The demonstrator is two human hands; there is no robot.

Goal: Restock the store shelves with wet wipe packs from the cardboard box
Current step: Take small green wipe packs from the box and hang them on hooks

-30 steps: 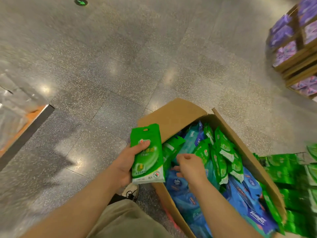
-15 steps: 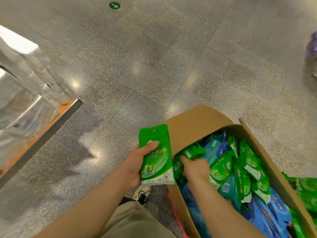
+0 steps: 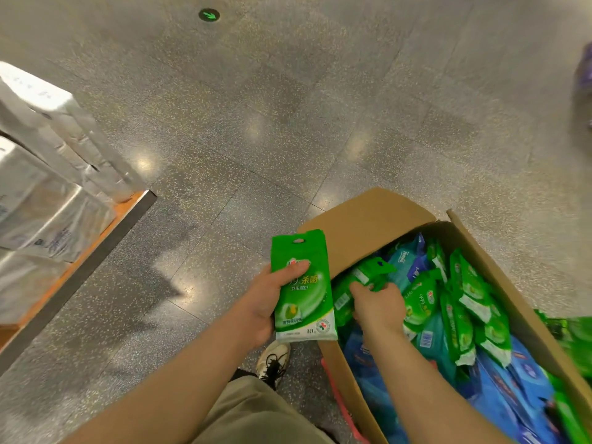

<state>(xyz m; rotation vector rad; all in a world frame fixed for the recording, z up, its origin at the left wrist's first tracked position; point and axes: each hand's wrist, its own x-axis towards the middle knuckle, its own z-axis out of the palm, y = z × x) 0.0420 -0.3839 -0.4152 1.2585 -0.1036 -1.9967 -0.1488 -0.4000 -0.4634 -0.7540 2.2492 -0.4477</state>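
Right hand, loosely curled over the cardboard box a second ago, now pinches a second green pack inside; left hand still grips the first pack beside the box, so gathering continues.

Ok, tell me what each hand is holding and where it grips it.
The left hand holds a green wipe pack upright, thumb across its front at mid-height. The right hand grips another green pack inside the cardboard box, around its middle.

green pack, brown box, speckled grey floor
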